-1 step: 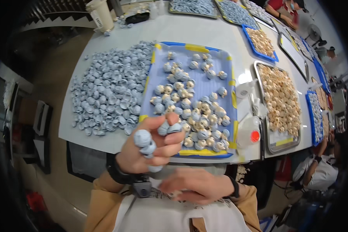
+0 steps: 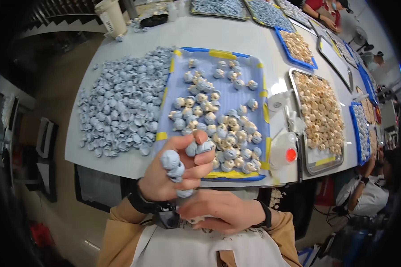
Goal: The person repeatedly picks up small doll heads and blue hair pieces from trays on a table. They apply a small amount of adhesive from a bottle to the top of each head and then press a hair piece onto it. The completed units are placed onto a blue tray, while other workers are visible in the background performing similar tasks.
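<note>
My left hand [image 2: 171, 171] is closed around several small light-blue cap-like shells [image 2: 169, 159], palm side up, some pinched at the fingertips and one near the little finger. Close below it, my right hand [image 2: 223, 210] has curled fingers, with a cream-coloured piece [image 2: 197, 219] partly showing beneath them. Behind both hands lies a blue-lined tray [image 2: 249, 66] edged with yellow tape. It carries many small cream pieces capped in blue [image 2: 230, 140]. Left of the tray spreads a heap of loose blue shells [image 2: 120, 102].
Right of the tray stand a bottle with a red cap [image 2: 283, 151] and a white bottle [image 2: 277, 101]. Beyond them, a metal tray [image 2: 321, 164] holds round cream pieces. Further trays line the table's far side. A white bucket [image 2: 111, 20] stands at the far left; co-workers sit along the right.
My right hand has moved slightly left and up, against the underside of my left hand. My left hand still holds the blue shells. The whole view has shifted slightly.
</note>
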Available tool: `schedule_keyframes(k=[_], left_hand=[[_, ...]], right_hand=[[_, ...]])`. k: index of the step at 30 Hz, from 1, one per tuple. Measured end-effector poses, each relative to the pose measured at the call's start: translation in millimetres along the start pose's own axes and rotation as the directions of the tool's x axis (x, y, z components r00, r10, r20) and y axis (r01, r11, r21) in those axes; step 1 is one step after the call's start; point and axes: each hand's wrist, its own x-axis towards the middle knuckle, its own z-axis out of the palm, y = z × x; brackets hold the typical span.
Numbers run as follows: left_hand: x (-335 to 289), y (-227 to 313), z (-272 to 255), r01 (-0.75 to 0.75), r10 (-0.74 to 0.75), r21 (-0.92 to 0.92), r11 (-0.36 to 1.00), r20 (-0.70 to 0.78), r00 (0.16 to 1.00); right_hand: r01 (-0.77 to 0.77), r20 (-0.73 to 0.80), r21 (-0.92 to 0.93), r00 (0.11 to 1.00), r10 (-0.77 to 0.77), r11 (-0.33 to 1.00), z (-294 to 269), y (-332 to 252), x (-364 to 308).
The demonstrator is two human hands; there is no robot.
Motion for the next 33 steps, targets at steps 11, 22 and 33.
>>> schedule_keyframes(k=[11, 22, 33], left_hand=[[20.9, -32.9, -10.9, -0.272, 0.287, 0.099, 0.957, -0.204, 0.936], [18.5, -28.5, -24.0, -0.222, 0.237, 0.158, 0.962, -0.087, 0.968], [14.7, -28.6, -11.9, 0.062, -0.008, 0.626, 0.778, -0.089, 0.996]], right_hand=[[-0.076, -0.253, -0.307, 0.968, -0.004, 0.949, -5.4, 4.6, -17.0], [-0.113, -0.459, -0.467, 0.879, -0.132, 0.877, -20.0, -1.6, -31.0], [-0.195, -0.456, -0.737, 0.851, -0.261, 0.648, -29.3, -10.1, -23.6]])
